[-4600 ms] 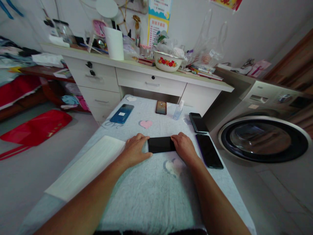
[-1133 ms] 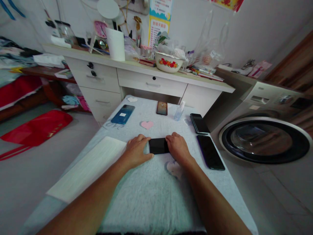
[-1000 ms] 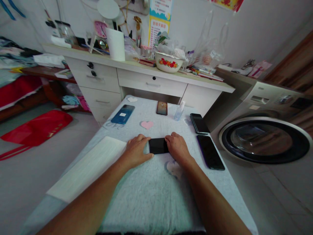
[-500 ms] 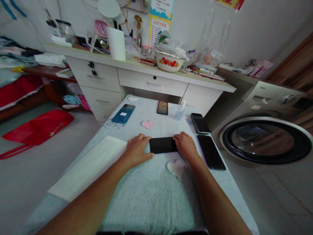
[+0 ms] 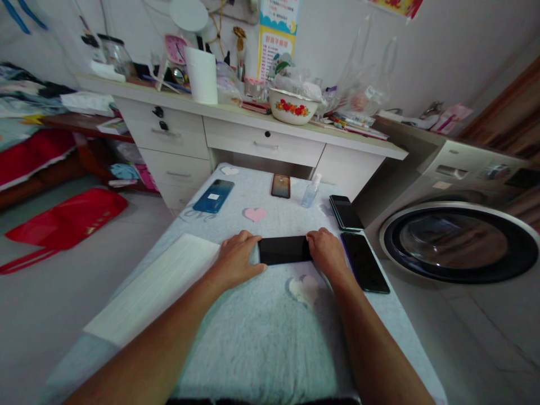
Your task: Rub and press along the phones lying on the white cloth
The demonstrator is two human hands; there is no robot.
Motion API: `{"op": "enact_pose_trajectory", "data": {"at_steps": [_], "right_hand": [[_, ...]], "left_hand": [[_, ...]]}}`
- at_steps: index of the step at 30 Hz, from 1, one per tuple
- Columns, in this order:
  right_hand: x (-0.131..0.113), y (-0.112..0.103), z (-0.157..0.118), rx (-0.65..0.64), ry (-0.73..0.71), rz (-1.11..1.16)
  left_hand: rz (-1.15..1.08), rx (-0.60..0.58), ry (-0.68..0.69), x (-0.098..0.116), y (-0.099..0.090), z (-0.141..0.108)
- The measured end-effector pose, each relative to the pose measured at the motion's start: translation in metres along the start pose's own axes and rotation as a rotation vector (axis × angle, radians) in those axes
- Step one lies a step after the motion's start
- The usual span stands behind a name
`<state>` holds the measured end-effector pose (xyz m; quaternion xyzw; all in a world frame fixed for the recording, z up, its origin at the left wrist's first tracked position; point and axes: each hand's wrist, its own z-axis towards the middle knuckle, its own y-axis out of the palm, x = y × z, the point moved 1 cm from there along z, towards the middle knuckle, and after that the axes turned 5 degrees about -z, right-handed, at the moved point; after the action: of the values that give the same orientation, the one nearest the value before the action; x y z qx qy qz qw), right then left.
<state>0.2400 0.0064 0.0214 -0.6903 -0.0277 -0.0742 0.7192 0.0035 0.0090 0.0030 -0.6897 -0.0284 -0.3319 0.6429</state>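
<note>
Two bare forearms [image 5: 164,332] are extending from the bottom of the view and angling inward, with both hands meeting a black phone [image 5: 283,250]. The phone is lying flat, crosswise, near the middle of a pale cloth-covered table [image 5: 253,354], its dark glossy face pointing up. The left hand [image 5: 236,256] is resting palm down, thumb spread wide from the fingers. Its forefinger is touching the far left corner and its thumb the near left corner, so the hand is bracketing and holding that end. The right hand [image 5: 329,252] is bending its fingers over the opposite end, knuckles up, with a fingertip touching the far right corner. Its other fingertips are hiding behind the hand, so whether it is pinching the phone or just pressing on it, I cannot tell. Both wrists are staying low, near the cloth.

Beside the left forearm, a long whitish sheet [image 5: 156,289] is lying at a slant. Just right of the right hand, a purple-edged phone [image 5: 365,263] is lying face up. Farther back, a blue phone [image 5: 214,196] is lying at left, and a clear spray bottle [image 5: 311,192] is standing at right.
</note>
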Motion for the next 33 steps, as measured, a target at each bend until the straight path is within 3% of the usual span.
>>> {"op": "enact_pose_trajectory", "data": {"at_steps": [33], "right_hand": [[-0.047,-0.004,-0.003,0.036,-0.238,0.083]], "left_hand": [[0.003,0.019,-0.026,0.003,-0.002,-0.001]]}}
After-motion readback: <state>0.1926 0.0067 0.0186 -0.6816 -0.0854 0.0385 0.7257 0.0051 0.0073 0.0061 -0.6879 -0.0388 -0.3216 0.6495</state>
